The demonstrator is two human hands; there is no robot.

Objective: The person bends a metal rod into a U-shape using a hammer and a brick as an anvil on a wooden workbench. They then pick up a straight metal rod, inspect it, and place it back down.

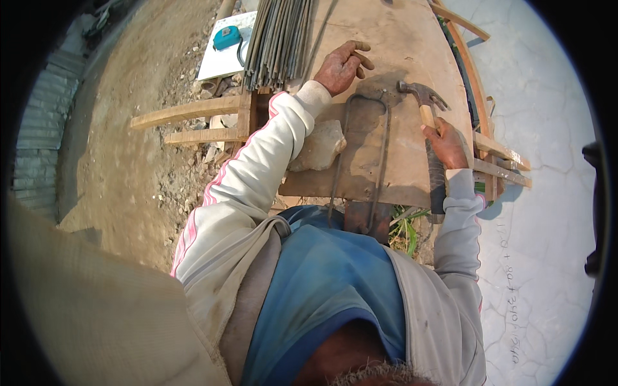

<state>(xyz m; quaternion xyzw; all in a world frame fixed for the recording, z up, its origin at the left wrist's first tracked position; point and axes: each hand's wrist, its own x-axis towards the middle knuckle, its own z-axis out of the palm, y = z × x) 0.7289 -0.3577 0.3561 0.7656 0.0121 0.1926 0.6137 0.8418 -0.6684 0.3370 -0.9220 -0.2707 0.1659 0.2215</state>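
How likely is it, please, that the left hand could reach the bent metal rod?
Probably yes: the left hand looks empty, close to the bent metal rod, with nothing visible between them.

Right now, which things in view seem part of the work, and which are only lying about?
Likely in the job: hammer, held in the right hand; bent rod, near the left hand.

Apparently lying about: teal tape measure; stone; straight rods.

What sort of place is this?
Probably an outdoor building site, judging by the bundle of long grey metal rods, the wooden-handled steel claw hammer in the right hand and the brown, stony dirt ground.
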